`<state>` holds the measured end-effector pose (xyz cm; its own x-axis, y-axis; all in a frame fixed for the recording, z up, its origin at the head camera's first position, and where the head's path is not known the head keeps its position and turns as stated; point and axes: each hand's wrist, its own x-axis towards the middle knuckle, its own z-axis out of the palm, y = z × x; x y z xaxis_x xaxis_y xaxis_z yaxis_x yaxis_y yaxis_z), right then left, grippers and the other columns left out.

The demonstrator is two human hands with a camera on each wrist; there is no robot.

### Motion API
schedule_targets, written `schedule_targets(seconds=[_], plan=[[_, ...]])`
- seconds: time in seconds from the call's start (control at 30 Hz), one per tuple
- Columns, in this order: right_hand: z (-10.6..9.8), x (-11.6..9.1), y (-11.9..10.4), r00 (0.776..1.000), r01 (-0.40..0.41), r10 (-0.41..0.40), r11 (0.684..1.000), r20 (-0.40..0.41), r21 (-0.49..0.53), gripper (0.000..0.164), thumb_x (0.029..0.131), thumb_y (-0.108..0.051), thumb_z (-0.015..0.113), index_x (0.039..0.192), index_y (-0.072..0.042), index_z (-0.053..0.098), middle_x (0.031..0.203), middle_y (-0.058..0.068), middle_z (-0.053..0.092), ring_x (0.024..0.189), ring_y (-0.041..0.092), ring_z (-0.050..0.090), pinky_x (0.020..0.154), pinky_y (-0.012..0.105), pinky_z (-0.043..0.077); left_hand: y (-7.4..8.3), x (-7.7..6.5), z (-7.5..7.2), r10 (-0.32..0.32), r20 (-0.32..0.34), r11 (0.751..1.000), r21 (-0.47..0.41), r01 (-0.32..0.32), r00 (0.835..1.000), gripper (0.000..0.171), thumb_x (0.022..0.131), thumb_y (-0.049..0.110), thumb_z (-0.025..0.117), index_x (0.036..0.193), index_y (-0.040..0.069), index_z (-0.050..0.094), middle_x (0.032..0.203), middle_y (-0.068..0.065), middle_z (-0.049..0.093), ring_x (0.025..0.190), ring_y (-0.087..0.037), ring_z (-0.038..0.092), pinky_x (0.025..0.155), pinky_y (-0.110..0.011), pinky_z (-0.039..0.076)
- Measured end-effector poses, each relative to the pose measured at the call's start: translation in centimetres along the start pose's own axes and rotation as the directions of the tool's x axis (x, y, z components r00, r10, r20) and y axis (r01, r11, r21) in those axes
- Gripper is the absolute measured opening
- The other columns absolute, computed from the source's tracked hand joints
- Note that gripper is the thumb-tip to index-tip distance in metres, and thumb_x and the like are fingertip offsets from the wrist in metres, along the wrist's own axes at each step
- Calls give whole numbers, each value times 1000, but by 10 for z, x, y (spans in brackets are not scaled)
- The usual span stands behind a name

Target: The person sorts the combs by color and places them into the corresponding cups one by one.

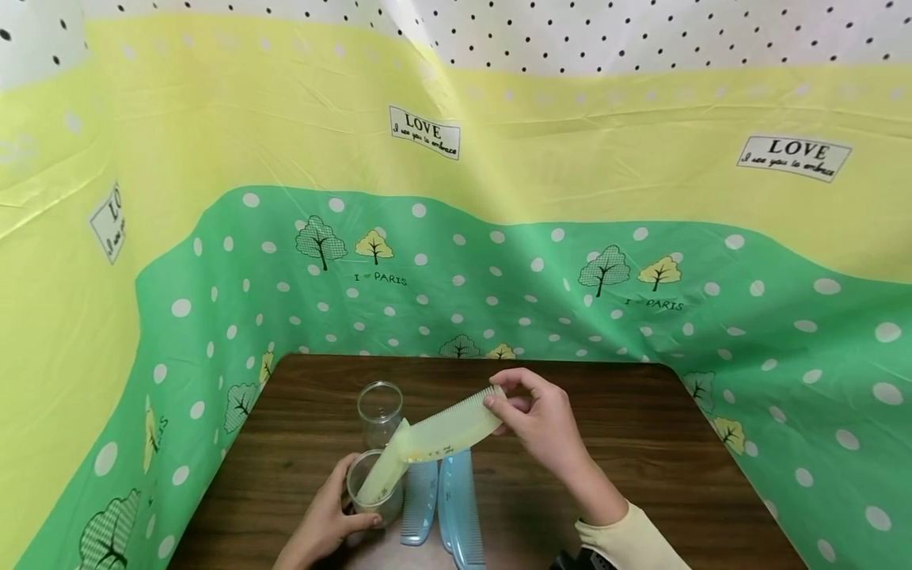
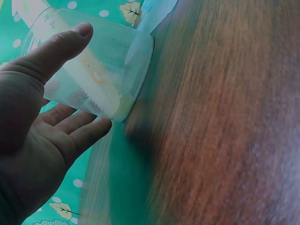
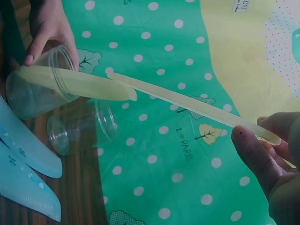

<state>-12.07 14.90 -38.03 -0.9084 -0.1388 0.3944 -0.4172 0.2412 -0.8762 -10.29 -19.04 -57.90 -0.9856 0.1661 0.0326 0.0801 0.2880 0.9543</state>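
Note:
My left hand (image 1: pixel 326 511) grips a clear plastic jar (image 2: pixel 110 51) that stands on the table, thumb on one side and fingers on the other. One pale yellow comb (image 3: pixel 89 84) leans inside this jar, its upper end sticking out past the rim. A second pale yellow comb (image 1: pixel 452 427) is pinched by one end between the thumb and fingers of my right hand (image 1: pixel 545 423). It is held up in the air, and its far end overlaps the top of the leaning comb in the head view. Two light blue combs (image 1: pixel 420 499) lie side by side just right of the jar.
Another clear jar (image 1: pixel 380 408) stands behind the held one. The dark wooden table (image 1: pixel 641 443) is enclosed at the back and sides by a green and yellow patterned cloth (image 1: pixel 499 277). A dark object (image 1: pixel 584 560) shows at the right wrist by the sleeve.

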Motion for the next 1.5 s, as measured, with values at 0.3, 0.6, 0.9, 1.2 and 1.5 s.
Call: schedule_targets(seconds=[0.3, 0.6, 0.9, 1.2, 1.5], plan=[[14, 2, -1, 999, -3, 3, 1000, 34, -17, 23, 88, -4, 80, 109, -7, 70, 93, 16, 63, 66, 17, 73, 53, 34, 61, 0, 1, 0, 17, 13, 1000, 9, -17, 1000, 98, 68, 13, 96, 148, 11, 41, 142, -13, 54, 128, -31, 52, 107, -41, 51], [26, 4, 2, 996, -36, 37, 999, 82, -13, 24, 88, -6, 81, 109, -7, 70, 93, 14, 64, 69, 17, 74, 54, 34, 62, -1, 1, 2, 25, 15, 999, 32, -26, 1000, 97, 67, 14, 96, 147, 11, 42, 139, -11, 57, 125, -28, 54, 105, -33, 50], [36, 5, 4, 992, -53, 55, 998, 116, -18, 24, 88, -7, 81, 110, -9, 70, 93, 12, 65, 70, 15, 74, 55, 40, 62, 0, 1, 2, 22, 13, 1000, 18, -22, 1000, 97, 68, 10, 96, 148, 10, 41, 141, -14, 56, 126, -31, 53, 106, -41, 50], [50, 7, 9, 988, -57, 56, 998, 143, 0, 23, 89, -8, 80, 110, -9, 70, 94, 10, 65, 74, 15, 75, 55, 39, 63, 1, -1, 1, 38, 27, 999, 8, -38, 999, 96, 69, 10, 95, 148, 10, 40, 143, -15, 54, 127, -30, 53, 107, -41, 50], [60, 10, 12, 984, -50, 46, 999, 171, 17, 22, 90, -11, 80, 110, -9, 70, 96, 9, 68, 74, 17, 74, 54, 38, 62, -1, 0, 1, 17, 16, 1000, 19, -17, 1000, 98, 67, 11, 96, 148, 11, 41, 143, -13, 53, 128, -29, 53, 104, -34, 51]])
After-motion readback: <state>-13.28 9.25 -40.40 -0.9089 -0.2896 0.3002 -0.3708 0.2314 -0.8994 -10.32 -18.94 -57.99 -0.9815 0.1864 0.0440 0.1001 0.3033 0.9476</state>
